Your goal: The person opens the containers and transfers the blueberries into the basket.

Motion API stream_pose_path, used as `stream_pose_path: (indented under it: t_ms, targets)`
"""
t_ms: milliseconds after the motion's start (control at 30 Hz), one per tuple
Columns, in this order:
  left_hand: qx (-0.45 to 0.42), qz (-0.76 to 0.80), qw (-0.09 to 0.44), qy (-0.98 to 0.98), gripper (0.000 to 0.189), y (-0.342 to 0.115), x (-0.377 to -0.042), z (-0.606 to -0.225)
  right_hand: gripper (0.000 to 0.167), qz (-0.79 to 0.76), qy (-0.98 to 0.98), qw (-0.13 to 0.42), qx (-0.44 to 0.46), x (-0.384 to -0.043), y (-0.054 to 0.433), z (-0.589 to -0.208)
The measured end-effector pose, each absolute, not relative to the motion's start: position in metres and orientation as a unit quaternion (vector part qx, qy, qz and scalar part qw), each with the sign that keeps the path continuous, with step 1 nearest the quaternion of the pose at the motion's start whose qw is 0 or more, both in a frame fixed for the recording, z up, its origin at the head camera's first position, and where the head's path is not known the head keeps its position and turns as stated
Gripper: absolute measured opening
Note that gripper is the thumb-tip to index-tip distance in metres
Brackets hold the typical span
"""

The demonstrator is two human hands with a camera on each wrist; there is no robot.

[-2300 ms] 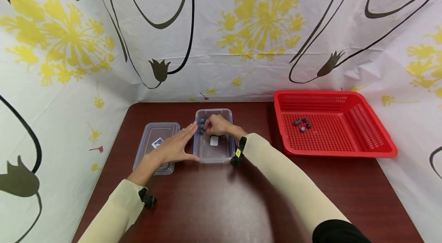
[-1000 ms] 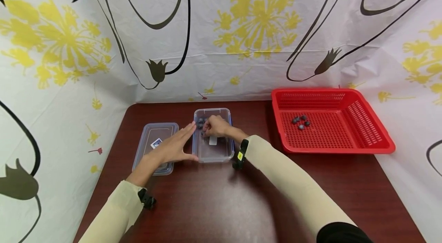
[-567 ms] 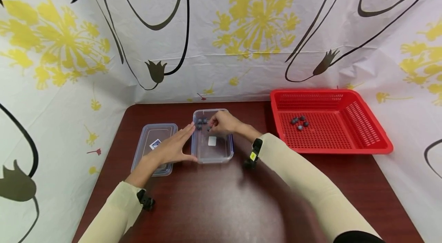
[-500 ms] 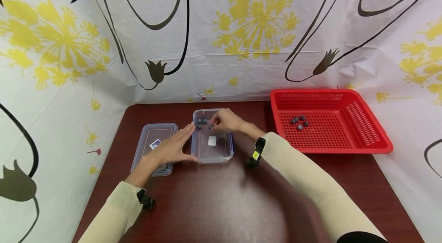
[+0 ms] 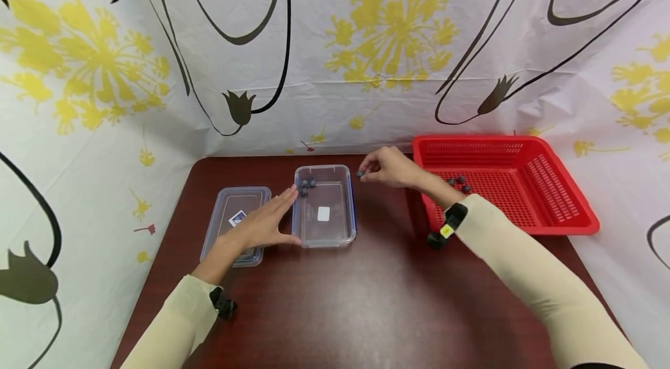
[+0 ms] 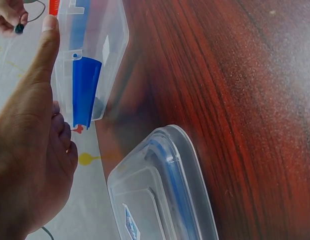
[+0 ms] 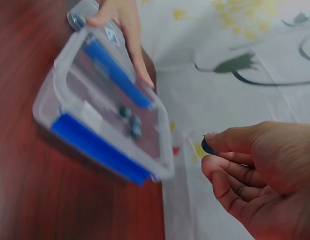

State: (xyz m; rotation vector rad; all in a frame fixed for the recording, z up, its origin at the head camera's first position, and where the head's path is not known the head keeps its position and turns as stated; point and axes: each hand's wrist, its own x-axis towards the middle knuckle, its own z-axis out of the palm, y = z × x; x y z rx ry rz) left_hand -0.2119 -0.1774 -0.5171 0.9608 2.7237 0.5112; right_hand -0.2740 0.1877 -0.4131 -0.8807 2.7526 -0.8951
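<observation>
A blueberry (image 7: 209,145) is pinched between the thumb and fingertips of my right hand (image 5: 389,167), just to the right of the clear plastic container (image 5: 339,232). The container has blue side clips and stands uncovered. Several blueberries (image 5: 305,183) lie in its far left corner, also visible as dark round berries (image 7: 131,120) in the right wrist view. My left hand (image 5: 262,223) rests along the container's left side with straight fingers and the thumb at its near corner. Beneath that forearm and hand lies the clear lid (image 5: 222,206) with a blue-and-white label, partly covered.
A red perforated basket (image 5: 562,215) stands at the right, with several blueberries (image 5: 460,180) on its floor, partly behind my right wrist. A patterned white cloth (image 5: 324,101) hangs behind the dark wooden table (image 5: 324,311).
My right hand has come out of the container and moved right toward the basket, carrying a blueberry. My left hand stays at the container's side.
</observation>
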Motion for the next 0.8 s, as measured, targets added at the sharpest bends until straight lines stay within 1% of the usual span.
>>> stream_pose_path:
  t_ms: [233,400,633,800]
  targets:
    - [0.324,0.179,0.105,0.923,0.127,-0.178,-0.212,-0.519,0.009,-0.283,0.922,0.052,-0.260,-0.275,0.250,-0.402]
    - [0.325,0.182,0.101,0.922,0.127,-0.178,-0.212,-0.520,0.013,-0.267,0.937,0.057,-0.217,-0.273,0.294,-0.400]
    - [0.320,0.190,0.106,0.922,0.128,-0.180,-0.212,-0.520,0.012,-0.257,0.948,0.068,-0.174,-0.275,0.340,-0.421]
    - [0.321,0.189,0.108,0.922,0.128,-0.179,-0.212,-0.520,0.013,-0.274,0.945,0.111,-0.138,-0.276,0.362,-0.439]
